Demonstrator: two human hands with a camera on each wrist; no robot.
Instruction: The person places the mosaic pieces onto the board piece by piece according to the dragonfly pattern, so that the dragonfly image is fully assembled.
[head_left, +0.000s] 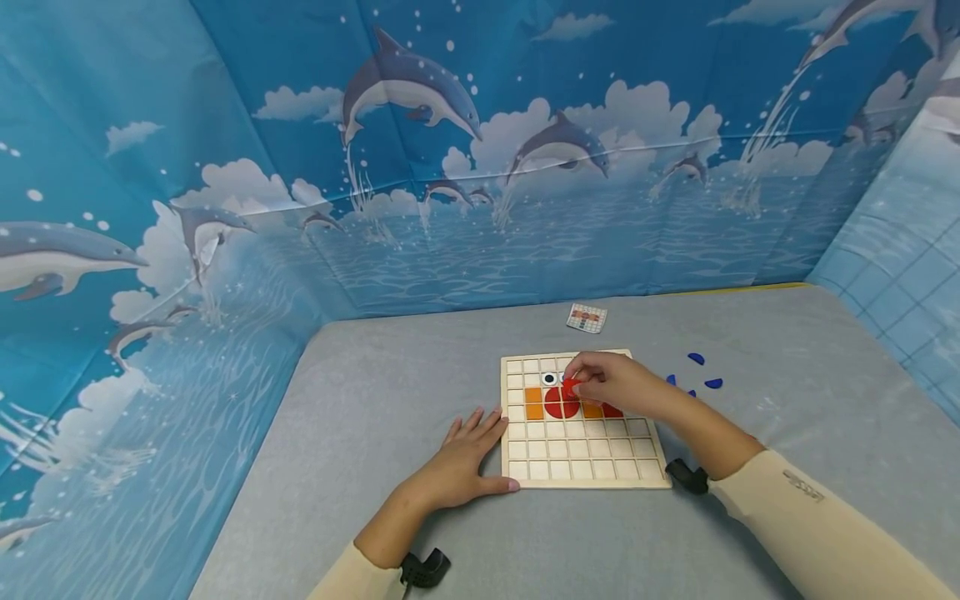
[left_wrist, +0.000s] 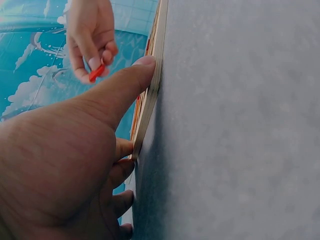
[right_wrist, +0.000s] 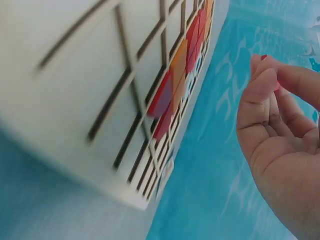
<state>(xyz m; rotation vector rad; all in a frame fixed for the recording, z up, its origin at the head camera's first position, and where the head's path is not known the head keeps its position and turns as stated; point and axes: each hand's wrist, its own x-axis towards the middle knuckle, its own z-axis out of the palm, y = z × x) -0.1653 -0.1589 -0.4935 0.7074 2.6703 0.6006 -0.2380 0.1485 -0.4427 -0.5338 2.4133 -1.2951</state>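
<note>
A wooden grid board lies flat on the grey table. My left hand rests at its lower left, fingers extended along the left edge and thumb touching the near edge. Above the board, my right hand pinches a small red piece between thumb and fingertips; in the right wrist view, the fingers mostly cover that red piece. Set in the cells are orange squares, red rounded pieces forming a circle, and a white eye piece. The right hand hides part of the pattern.
Several blue rounded pieces lie loose to the right of the board. Beyond its far edge is a small pattern card. A dolphin-printed curtain stands behind the table and along both sides.
</note>
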